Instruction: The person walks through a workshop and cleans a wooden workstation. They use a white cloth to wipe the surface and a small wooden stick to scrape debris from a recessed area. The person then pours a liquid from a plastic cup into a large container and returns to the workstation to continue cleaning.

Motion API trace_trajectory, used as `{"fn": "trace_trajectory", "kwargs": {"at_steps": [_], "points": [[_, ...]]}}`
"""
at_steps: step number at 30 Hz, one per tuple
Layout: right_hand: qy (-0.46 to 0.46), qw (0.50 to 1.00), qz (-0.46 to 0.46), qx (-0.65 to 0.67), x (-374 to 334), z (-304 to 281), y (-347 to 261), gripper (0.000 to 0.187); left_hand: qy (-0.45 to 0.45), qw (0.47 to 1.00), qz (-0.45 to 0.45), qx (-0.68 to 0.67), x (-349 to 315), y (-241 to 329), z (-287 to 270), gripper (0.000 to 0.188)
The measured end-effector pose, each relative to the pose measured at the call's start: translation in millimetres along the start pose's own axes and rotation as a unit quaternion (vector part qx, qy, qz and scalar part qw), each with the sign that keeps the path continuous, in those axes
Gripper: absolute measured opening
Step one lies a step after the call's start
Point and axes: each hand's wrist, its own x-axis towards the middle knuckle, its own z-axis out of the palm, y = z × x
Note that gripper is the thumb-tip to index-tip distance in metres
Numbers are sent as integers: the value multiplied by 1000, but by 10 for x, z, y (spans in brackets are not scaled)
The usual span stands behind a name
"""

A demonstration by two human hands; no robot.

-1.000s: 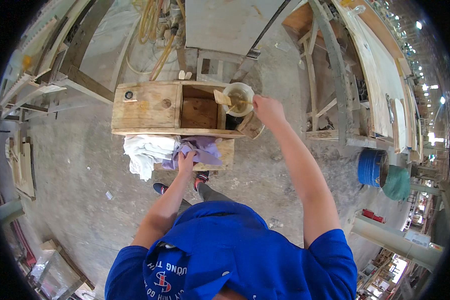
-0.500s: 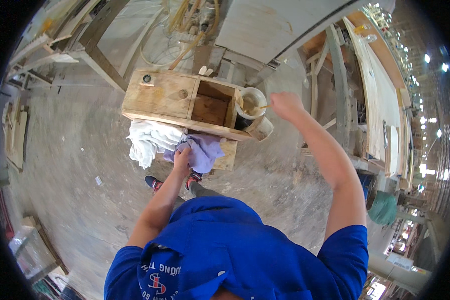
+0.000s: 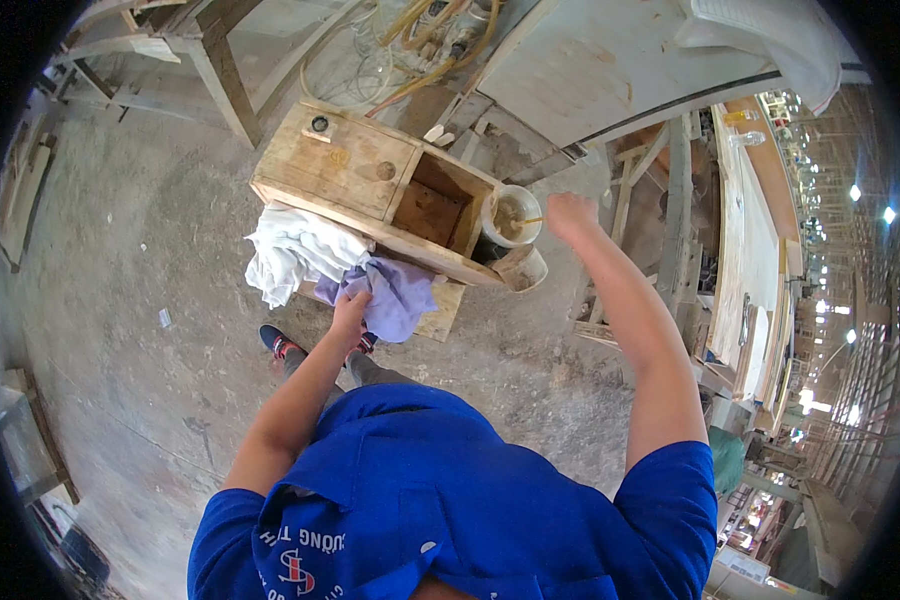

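Note, at nine o'clock, left hand [image 3: 350, 312] clamped on purple cloth [image 3: 400, 300], with white cloth [image 3: 305, 245] alongside. Note, at two o'clock, right hand [image 3: 573, 216] curled near yellowish handle [image 3: 532, 220] (cannot tell whether gripping it) projecting from white bucket [image 3: 488, 218] at one o'clock. Record wooden box [image 3: 355, 165] at eleven o'clock.

The wooden box [image 3: 335, 165] is open above its compartment [image 3: 433, 208]; a white bucket [image 3: 511, 242] obstructs its right end, purple cloth [image 3: 400, 300] its near side.
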Motion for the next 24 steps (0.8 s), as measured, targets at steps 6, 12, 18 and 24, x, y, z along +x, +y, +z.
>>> {"fn": "trace_trajectory", "kwargs": {"at_steps": [6,12,18,24], "points": [[39,999,4,18,89,164,33,19,-9,1000,-15,0,-54,23,-32,31],[27,998,-45,20,40,217,25,17,16,999,-36,10,-94,47,11,30],[2,996,-85,0,-168,10,242,13,-5,987,-72,147,-116,120,-2,25],[24,986,-83,141,-123,35,145,16,-122,710,247,648,-152,404,318,26]]}}
